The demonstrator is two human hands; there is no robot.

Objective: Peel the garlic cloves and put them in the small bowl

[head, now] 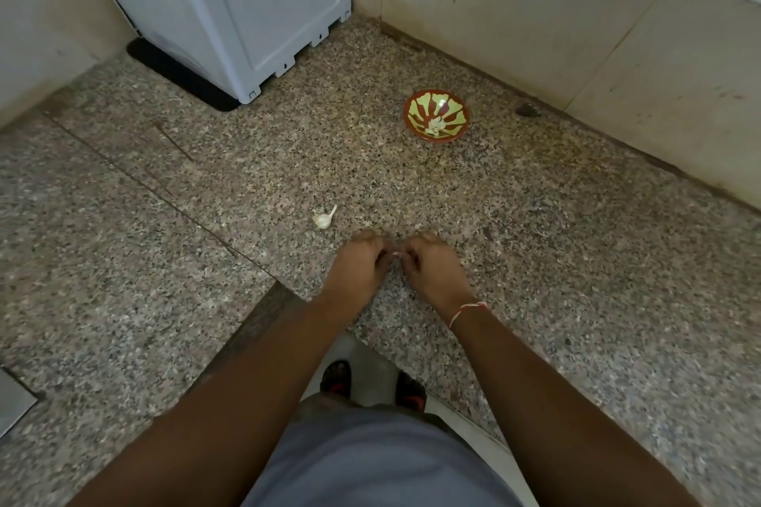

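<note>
Speckled granite worktop (412, 185) fills the corner, meeting cream wall tiles behind. One large white plastic appliance box (230, 0) stands at the back left on a black mat (177, 74). Two bare forearms reach out over the stone, and the left hand (358, 263) and right hand (436, 268) are drawn close together, fingers curled, pinching one small pale garlic clove (396, 254) between them; only a sliver shows, so its long axis cannot be told. One thin red-and-white thread (467, 311) circles the right wrist. One small round red bowl with yellow-green petal stripes (416, 105) sits well beyond the hands, toward the back right, holding a little heap of peeled garlic cloves (436, 126), too bunched to count. One whitish garlic bulb remnant (323, 219) lies just beyond the left hand, its stalk pointing away and to the right.
</note>
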